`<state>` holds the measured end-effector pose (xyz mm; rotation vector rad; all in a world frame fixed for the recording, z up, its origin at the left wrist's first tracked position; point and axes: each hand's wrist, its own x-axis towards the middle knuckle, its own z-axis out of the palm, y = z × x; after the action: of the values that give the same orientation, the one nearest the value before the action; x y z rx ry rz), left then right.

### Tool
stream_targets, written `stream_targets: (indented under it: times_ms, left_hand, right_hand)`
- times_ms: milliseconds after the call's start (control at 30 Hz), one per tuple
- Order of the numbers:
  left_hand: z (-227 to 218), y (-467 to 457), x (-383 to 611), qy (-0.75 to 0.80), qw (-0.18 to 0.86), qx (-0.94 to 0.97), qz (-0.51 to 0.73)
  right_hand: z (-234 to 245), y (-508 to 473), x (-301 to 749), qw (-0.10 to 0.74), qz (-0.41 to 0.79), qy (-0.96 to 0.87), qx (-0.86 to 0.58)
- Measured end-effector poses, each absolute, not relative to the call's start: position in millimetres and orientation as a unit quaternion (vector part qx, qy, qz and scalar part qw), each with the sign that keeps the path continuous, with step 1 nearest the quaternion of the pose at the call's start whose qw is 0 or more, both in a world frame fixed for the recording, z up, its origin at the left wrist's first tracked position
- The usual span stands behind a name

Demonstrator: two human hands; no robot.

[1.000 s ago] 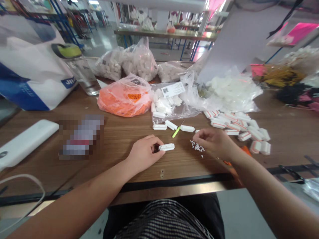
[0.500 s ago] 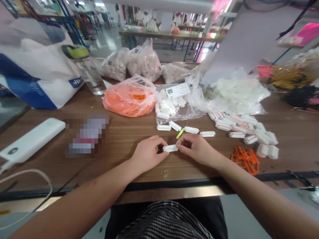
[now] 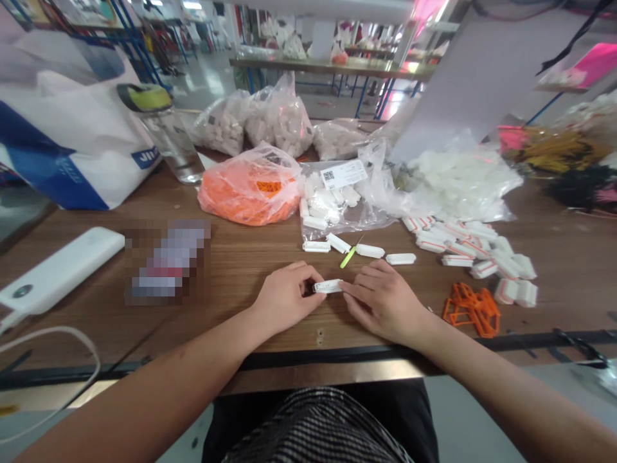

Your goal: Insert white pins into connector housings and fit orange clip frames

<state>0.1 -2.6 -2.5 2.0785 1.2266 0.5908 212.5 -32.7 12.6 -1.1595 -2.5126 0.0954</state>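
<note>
My left hand (image 3: pixel 284 297) pinches one end of a small white plastic connector (image 3: pixel 328 287) that lies on the wooden table (image 3: pixel 231 270). The fingertips of my right hand (image 3: pixel 385 299) press on the connector's other end, with the remaining fingers lying loosely bent on the table. Just beyond the hands lie a few more loose white connectors (image 3: pixel 370 251) and a thin yellow-green tool (image 3: pixel 348 257).
An orange plastic frame (image 3: pixel 472 310) lies right of my right hand, with a heap of white and red connectors (image 3: pixel 463 247) behind it. Bags of orange parts (image 3: pixel 248 190) and white parts (image 3: pixel 332 199) sit farther back. A white power bank (image 3: pixel 53 270) lies at left, near a water bottle (image 3: pixel 168 138).
My right hand came left from the small white pieces to the connector in my left hand and now rests lower on the table. My view shifted slightly left.
</note>
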Motion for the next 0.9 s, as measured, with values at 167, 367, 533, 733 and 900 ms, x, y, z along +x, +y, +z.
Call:
stream_targets:
  times_ms: [167, 367, 533, 733, 900]
  left_hand:
    - [-3, -2, -1, 0.462, 0.318, 0.797, 0.227]
    - [-2, -1, 0, 0.473, 0.316, 0.794, 0.213]
    - [-3, 0, -1, 0.468, 0.308, 0.801, 0.211]
    - [-3, 1, -2, 0.463, 0.308, 0.803, 0.213]
    - [-4, 1, -2, 0.456, 0.304, 0.807, 0.22]
  right_hand:
    - [19, -36, 249, 0.293, 0.157, -0.77, -0.545]
    - [20, -38, 310, 0.117, 0.157, -0.644, -0.74]
    - [9, -44, 306, 0.11, 0.192, -0.629, -0.746]
    - [6, -46, 296, 0.112, 0.172, -0.63, -0.749]
    - [6, -50, 292, 0.113, 0.122, -0.64, -0.75]
